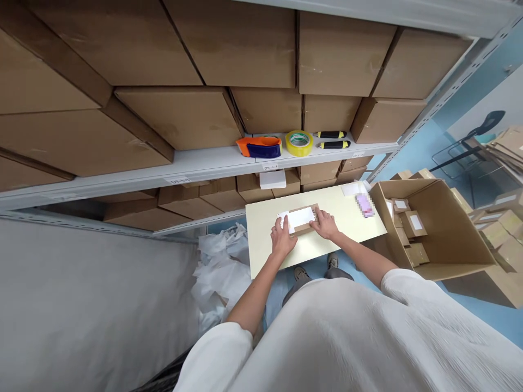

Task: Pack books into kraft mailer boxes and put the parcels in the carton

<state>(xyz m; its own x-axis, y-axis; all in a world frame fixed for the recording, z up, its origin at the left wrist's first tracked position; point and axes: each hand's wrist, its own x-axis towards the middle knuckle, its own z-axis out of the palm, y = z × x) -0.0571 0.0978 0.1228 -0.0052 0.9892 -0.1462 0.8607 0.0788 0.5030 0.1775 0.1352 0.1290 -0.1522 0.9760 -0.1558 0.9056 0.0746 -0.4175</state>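
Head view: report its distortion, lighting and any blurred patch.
Head view: wide-angle bending curves the shelf and its boxes; soft, even light with only faint shadows under the left hand and right hand on the small box; a pixelated pink patch on the table.

A small box (pixel 301 219) lies in the middle of the tabletop (pixel 318 247), with one of the hands at each end. At two o'clock an open carton (pixel 439 228) holds more little boxes. At twelve o'clock, a shelf (pixel 212 163) carries a tape roll (pixel 298 142).
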